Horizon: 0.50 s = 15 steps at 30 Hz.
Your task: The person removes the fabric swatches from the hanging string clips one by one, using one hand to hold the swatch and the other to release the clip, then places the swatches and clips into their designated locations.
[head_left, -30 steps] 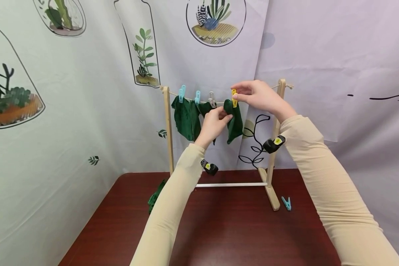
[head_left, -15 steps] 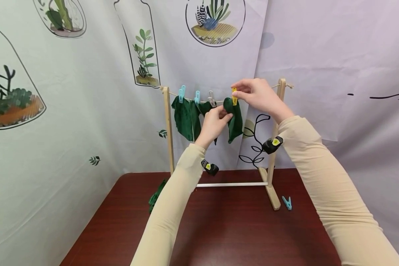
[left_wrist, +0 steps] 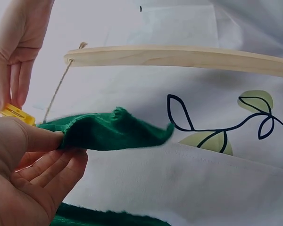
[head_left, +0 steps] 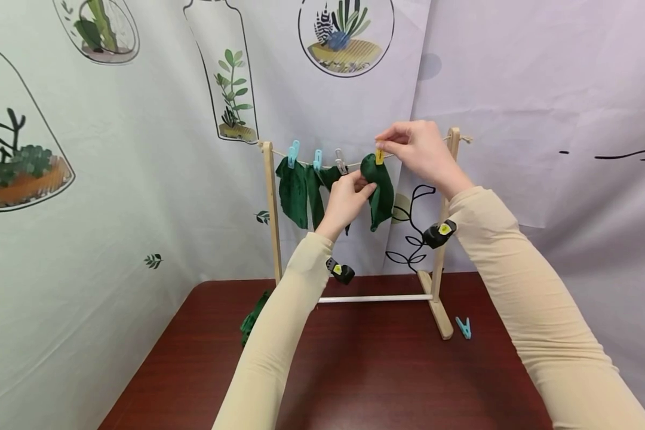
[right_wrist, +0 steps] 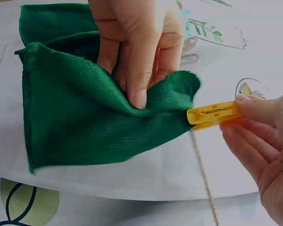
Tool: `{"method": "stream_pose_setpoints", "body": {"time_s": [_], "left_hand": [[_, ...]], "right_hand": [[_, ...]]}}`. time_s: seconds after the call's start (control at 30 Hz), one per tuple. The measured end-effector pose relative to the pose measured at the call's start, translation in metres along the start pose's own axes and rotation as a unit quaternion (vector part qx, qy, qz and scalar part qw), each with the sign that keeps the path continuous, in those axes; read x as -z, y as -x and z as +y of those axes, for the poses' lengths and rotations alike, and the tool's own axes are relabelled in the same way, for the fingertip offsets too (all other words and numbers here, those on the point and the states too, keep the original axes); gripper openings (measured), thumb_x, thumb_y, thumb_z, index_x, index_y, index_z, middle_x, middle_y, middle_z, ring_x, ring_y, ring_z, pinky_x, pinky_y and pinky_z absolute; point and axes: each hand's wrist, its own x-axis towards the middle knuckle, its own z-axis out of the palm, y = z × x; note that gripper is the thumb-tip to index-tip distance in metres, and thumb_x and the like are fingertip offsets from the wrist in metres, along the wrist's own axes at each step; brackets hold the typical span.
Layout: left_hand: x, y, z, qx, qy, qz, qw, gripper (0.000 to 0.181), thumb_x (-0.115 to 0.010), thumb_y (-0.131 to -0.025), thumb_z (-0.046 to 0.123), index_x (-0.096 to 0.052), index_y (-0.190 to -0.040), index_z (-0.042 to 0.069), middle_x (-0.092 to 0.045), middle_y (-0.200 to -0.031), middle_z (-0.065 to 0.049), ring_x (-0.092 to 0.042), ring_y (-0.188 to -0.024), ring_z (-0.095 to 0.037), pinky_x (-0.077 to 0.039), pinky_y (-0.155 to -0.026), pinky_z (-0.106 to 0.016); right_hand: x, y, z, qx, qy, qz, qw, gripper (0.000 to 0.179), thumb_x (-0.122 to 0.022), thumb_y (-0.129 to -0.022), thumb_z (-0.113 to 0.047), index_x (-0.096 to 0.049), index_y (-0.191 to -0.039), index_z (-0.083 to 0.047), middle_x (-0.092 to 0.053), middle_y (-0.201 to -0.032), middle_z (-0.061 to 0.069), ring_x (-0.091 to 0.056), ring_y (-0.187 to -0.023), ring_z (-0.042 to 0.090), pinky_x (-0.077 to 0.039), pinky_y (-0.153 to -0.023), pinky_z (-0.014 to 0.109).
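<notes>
My left hand (head_left: 346,202) pinches a green velvety cloth (head_left: 381,194) between thumb and fingers, bunching it near its top edge. With thumb and fingertips, my right hand (head_left: 421,149) holds a yellow clothespin (right_wrist: 214,114) by its handle end. The pin's tip meets the cloth's upper corner, right where the thin rope (right_wrist: 203,174) runs; whether it bites both is hard to tell. Further left on the line hang more green cloth (head_left: 292,194), under two light-blue clothespins (head_left: 293,153) and a clear grey clothespin (head_left: 340,161). The left hand covers part of this cloth in the head view.
A wooden rack with a right post (head_left: 452,146), a left post (head_left: 271,209) and a white lower bar (head_left: 376,298) stands on the dark red table (head_left: 387,376). A loose blue clothespin (head_left: 463,328) lies by its right foot. Crumpled green cloth (head_left: 251,319) lies at left.
My right hand has risen slightly with the yellow clothespin, and the pinned corner of the cloth has lifted with it. The left hand stays in place. Hanging cloth at left has shifted a little.
</notes>
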Motion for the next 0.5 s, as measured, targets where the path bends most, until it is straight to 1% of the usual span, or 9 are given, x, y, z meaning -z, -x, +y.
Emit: {"method": "stream_pose_setpoints", "body": {"time_s": [0.2, 0.4, 0.5], "left_hand": [[-0.001, 0.002, 0.001, 0.007, 0.001, -0.003, 1.0000, 0.016, -0.064, -0.101, 0.016, -0.069, -0.108, 0.003, -0.073, -0.107, -0.012, -0.070, -0.099, -0.021, -0.056, -0.080, -0.031], [-0.002, 0.002, 0.002, 0.013, -0.002, -0.004, 0.9999, 0.016, -0.064, -0.101, 0.016, -0.069, -0.107, 0.002, -0.073, -0.107, -0.013, -0.070, -0.098, -0.022, -0.056, -0.079, -0.033], [-0.002, 0.002, 0.003, 0.024, -0.002, -0.006, 0.9997, 0.016, -0.065, -0.101, 0.016, -0.069, -0.107, 0.002, -0.073, -0.107, -0.013, -0.070, -0.098, -0.022, -0.056, -0.079, -0.033]], "right_hand": [[0.008, -0.001, -0.006, -0.001, 0.001, 0.007, 1.0000, 0.021, -0.068, -0.099, -0.021, -0.077, -0.110, -0.006, -0.075, -0.111, 0.009, -0.071, -0.097, 0.018, -0.049, -0.074, 0.020], [0.016, -0.001, -0.012, -0.012, 0.005, 0.018, 0.9998, 0.021, -0.070, -0.097, -0.022, -0.076, -0.111, -0.007, -0.075, -0.111, 0.008, -0.069, -0.090, 0.005, -0.047, -0.073, 0.018], [0.018, 0.000, -0.013, -0.013, 0.007, 0.015, 0.9998, 0.022, -0.070, -0.098, -0.021, -0.076, -0.113, -0.006, -0.075, -0.111, 0.009, -0.070, -0.093, 0.009, -0.047, -0.074, 0.018]]}}
